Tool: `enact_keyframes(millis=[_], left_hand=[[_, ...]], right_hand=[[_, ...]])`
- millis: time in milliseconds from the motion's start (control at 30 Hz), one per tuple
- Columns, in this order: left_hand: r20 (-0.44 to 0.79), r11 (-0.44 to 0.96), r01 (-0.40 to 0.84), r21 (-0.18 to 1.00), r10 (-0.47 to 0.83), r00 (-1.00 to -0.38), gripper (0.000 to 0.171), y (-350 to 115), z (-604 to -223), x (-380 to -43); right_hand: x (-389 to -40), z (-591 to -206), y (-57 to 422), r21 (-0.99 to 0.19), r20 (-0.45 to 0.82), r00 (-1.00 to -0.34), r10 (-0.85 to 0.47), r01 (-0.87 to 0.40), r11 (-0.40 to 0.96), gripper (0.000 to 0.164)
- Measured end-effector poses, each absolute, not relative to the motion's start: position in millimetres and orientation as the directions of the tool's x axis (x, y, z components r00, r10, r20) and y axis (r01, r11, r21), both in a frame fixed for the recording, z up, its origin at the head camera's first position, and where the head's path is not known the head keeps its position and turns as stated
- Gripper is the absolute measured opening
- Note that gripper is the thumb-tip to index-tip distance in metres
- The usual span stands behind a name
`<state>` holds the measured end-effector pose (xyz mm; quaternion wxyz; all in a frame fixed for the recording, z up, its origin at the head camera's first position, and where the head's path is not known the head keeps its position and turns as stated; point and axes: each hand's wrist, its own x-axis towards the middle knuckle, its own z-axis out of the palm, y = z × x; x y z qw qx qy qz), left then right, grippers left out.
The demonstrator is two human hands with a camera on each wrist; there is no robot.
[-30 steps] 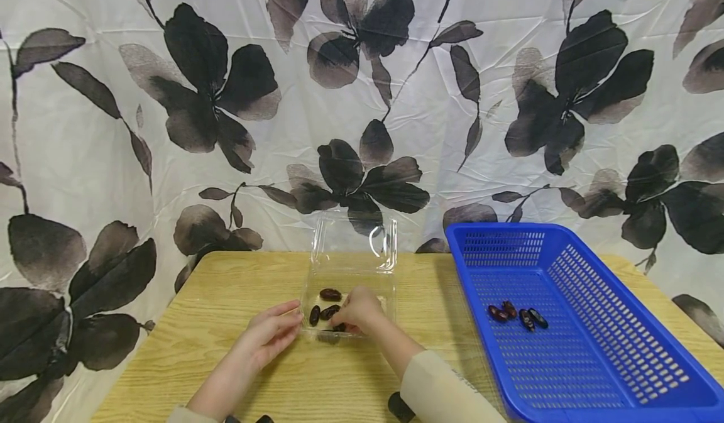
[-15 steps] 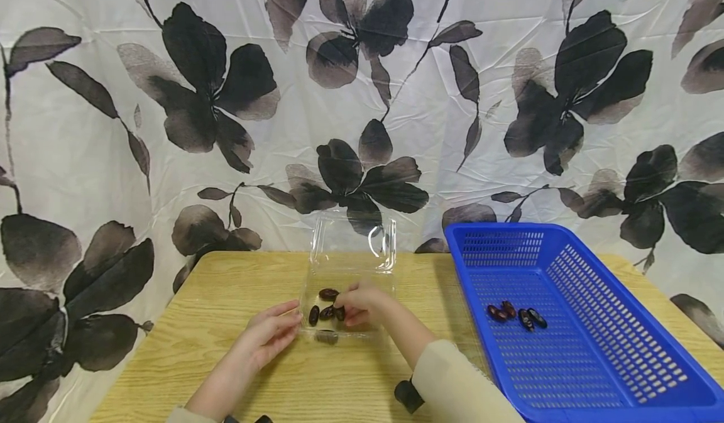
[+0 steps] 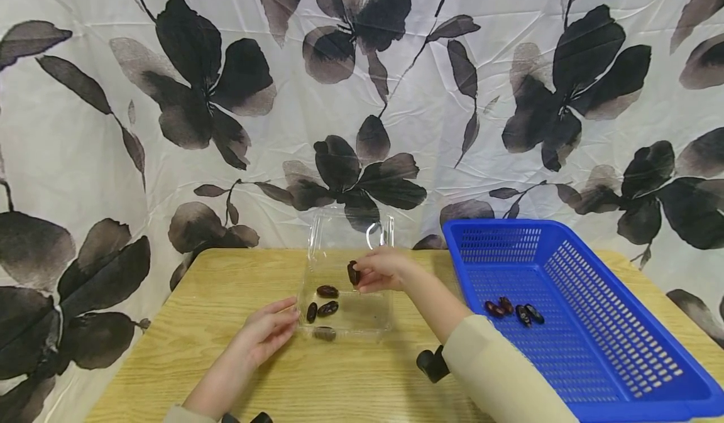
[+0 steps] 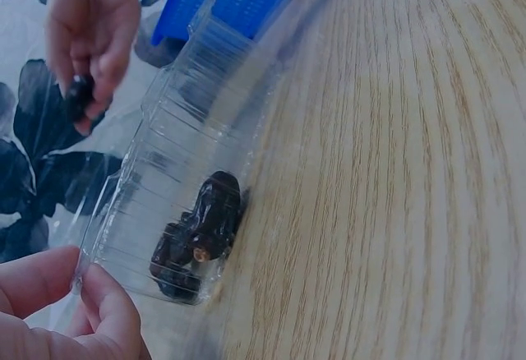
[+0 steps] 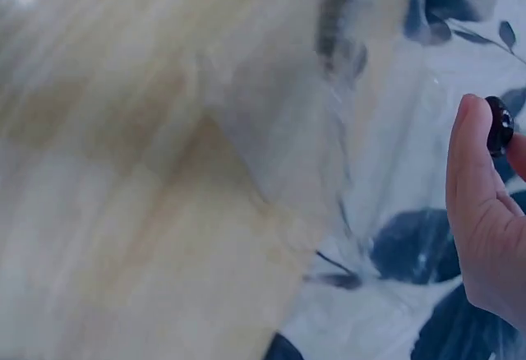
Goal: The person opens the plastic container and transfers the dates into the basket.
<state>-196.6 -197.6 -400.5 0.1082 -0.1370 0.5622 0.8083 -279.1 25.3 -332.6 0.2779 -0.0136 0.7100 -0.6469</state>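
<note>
My right hand pinches a dark brown date between thumb and fingers, raised above the clear plastic container. In the right wrist view, that date shows only partly between the fingertips. My left hand is at the container's left side; in the left wrist view its thumb and finger pinch the rim. Several wrinkled dates lie in the container's left half, and a blurred dark shape shows at its near wall. The hinged lid stands raised at the back.
A blue perforated basket stands on the right of the wooden table, with several dates on its floor. A floral cloth hangs behind the table's back edge.
My right hand has lifted a date out from among the others and moved up and back with it. The left hand has stayed at the container's side.
</note>
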Motion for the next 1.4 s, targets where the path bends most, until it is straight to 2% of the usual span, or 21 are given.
enact_keyframes(millis=[333,467,733,967,1400], left_hand=[[-0.348,-0.331,-0.337,0.882,0.027,-0.937,0.058,-196.8,-400.5,-194.8],[-0.351,-0.338,-0.333,0.880,0.009,-0.936,0.059,-198.1,-401.2,-194.6],[-0.356,-0.330,-0.338,0.881,0.006,-0.935,0.060,-199.7,-403.0,-191.6],[-0.355,-0.320,-0.333,0.887,-0.010,-0.935,0.061,-199.3,-403.5,-191.7],[-0.344,-0.322,-0.327,0.888,0.007,-0.939,0.060,-197.3,-400.4,-195.1]], right_hand=[[-275.7,-294.8,62.9,-0.940,-0.339,-0.820,-0.462,0.276,0.199,0.020],[-272.3,-285.0,75.5,-0.950,-0.309,-0.809,-0.500,0.245,0.191,0.025],[-266.6,-280.5,98.4,-0.956,-0.289,-0.788,-0.543,0.210,0.204,0.023],[-264.2,-279.7,126.3,-0.964,-0.261,-0.777,-0.573,0.178,0.198,0.037],[-257.8,-278.3,177.8,-0.956,-0.273,-0.771,-0.576,0.148,0.255,0.039]])
